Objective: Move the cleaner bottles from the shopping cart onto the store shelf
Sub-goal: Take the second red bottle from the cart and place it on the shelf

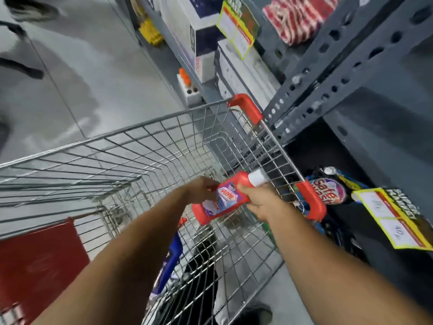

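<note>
Head view: both hands clasp the red plastic cleaner bottle, white cap toward two o'clock, right hand nearer the grey metal shelf than left hand.

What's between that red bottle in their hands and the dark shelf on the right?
In the head view, the cart's wire side wall with its red corner guard stands between the red bottle and the lower shelf.

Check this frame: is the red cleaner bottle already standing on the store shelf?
No; the red cleaner bottle lies tilted in both hands, left hand and right hand, above the shopping cart.
</note>
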Available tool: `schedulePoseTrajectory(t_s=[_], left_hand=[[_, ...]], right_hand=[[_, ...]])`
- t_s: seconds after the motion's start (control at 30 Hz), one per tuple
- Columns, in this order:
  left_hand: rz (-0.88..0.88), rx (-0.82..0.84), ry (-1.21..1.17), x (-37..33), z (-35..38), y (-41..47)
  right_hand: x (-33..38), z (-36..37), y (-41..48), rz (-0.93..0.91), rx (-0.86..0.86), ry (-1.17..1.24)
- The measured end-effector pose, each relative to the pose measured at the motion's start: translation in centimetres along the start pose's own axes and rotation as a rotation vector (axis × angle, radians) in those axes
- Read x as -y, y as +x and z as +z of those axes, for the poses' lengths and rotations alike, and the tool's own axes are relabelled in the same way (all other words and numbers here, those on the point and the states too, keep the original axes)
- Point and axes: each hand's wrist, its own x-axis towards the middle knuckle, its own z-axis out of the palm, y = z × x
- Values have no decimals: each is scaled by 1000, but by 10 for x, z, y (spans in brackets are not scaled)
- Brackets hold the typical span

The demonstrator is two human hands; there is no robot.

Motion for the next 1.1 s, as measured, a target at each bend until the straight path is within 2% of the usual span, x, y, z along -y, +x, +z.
schedulePoseTrajectory(t_s=[0.2,0.37,0.53,0.7,0.83,0.97,1.1], left_hand=[[74,-69,-303,4,-9,-43],[226,-122,-435,-40,-22,-105],[429,-179,-463,-114,-23,-170],[670,-202,-358,-208,15,-223],[853,-179,-217,-286,85,-247],[972,5,-235,-353,186,-244],[991,162,-236,-407,285,-216]], right_hand=[[13,5,-43,-335,88,-237],[34,-24,-108,-559,175,-165],[46,-71,-203,-878,206,-64],[25,-148,-307,-1136,53,50],[-22,-230,-360,-1262,-108,156],[-94,-322,-391,-1336,-336,305],[-151,-403,-400,-1316,-545,382]])
